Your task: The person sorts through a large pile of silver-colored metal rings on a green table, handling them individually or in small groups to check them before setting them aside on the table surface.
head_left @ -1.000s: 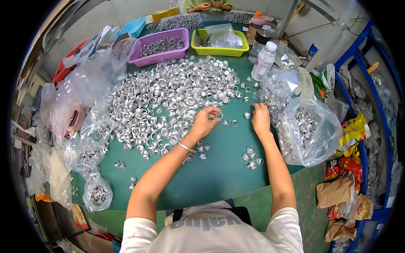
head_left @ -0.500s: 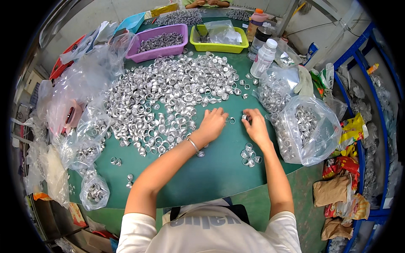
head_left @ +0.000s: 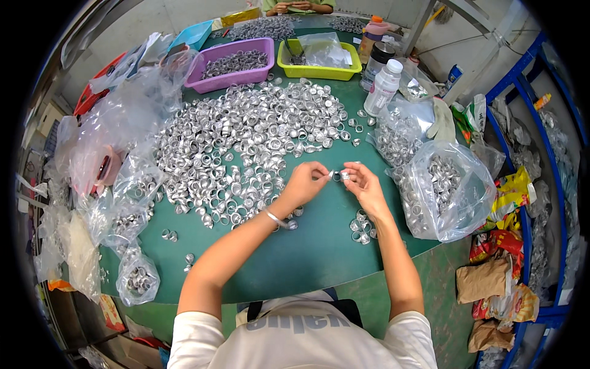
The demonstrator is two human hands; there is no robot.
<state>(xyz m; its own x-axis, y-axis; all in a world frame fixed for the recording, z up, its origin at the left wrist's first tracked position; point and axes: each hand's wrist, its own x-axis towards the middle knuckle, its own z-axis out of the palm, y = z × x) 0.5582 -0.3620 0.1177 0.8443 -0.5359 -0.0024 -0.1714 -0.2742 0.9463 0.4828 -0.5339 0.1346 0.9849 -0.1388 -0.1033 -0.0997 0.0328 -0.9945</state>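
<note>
Two hands meet above the green table [head_left: 307,258], fingertips close together. My left hand [head_left: 308,183], a bangle on its wrist, pinches a small silver ring [head_left: 332,174]. My right hand [head_left: 365,186] is closed with thumb and fingers on another silver ring [head_left: 345,176]. Between them shows one more ring [head_left: 337,176]; whether it is held or lies on the table I cannot tell. A wide heap of silver rings [head_left: 246,126] spreads ahead and to the left. By my right wrist lies a small cluster of rings [head_left: 361,226], partly covered by the forearm.
Clear plastic bags of rings stand at right [head_left: 452,184] and left [head_left: 138,280]. Behind the heap are a purple basin [head_left: 200,83] of rings and a yellow-green basin [head_left: 319,72]. A white bottle [head_left: 383,89] stands far right. Another person's hands [head_left: 298,7] show across the table.
My left hand has lifted from the table near the heap into a pinch on a ring. My right hand has turned inward, bringing its ring toward the left fingertips.
</note>
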